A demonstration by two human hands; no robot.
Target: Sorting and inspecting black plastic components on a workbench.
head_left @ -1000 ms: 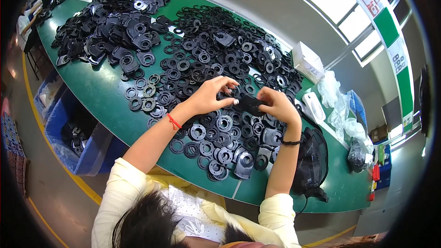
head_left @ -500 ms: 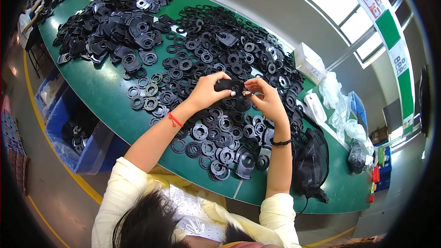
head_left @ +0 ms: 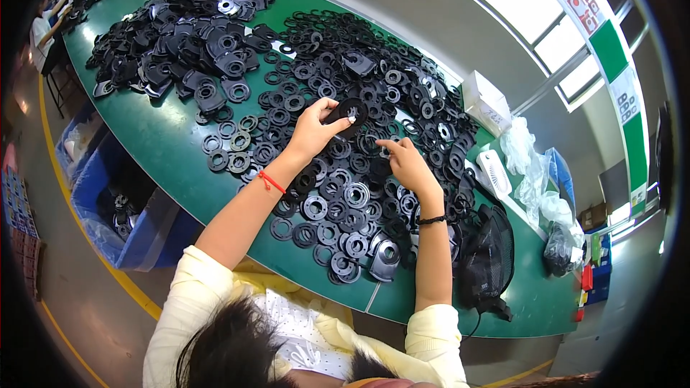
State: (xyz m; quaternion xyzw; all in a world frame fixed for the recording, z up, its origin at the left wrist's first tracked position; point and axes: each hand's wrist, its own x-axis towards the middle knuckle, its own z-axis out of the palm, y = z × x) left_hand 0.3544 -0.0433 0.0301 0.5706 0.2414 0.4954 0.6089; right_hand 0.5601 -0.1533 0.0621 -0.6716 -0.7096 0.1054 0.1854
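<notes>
A: Left hand status?

B: My left hand (head_left: 310, 129) is pinching a black ring part (head_left: 350, 112), thumb and fingers closed on its edge, holding it up over the green counter (head_left: 172, 151). Red string is sitting on that wrist.

A: Right?

B: My right hand (head_left: 406, 165) is resting on the loose black rings (head_left: 338, 208) just right of the held part. Index finger is pointing toward it, the other fingers are curling in. Can't tell whether anything is between them. Black band is sitting on that wrist.

A: Where's the held part relative to the piles?

B: It's hovering over the near edge of the big ring heap (head_left: 374, 72). The heap of bigger black plate parts (head_left: 180, 36) is lying well to its left, at the far side of the counter.

A: Anything else?

B: A white box (head_left: 486, 100) is sitting to the right of the held part, past the heap. A black mesh bag (head_left: 489, 255) is lying on the counter's near right end, clear plastic bags (head_left: 535, 179) beyond it. A blue bin (head_left: 108, 208) is standing under the counter, lower left of the part. Done, next.
</notes>
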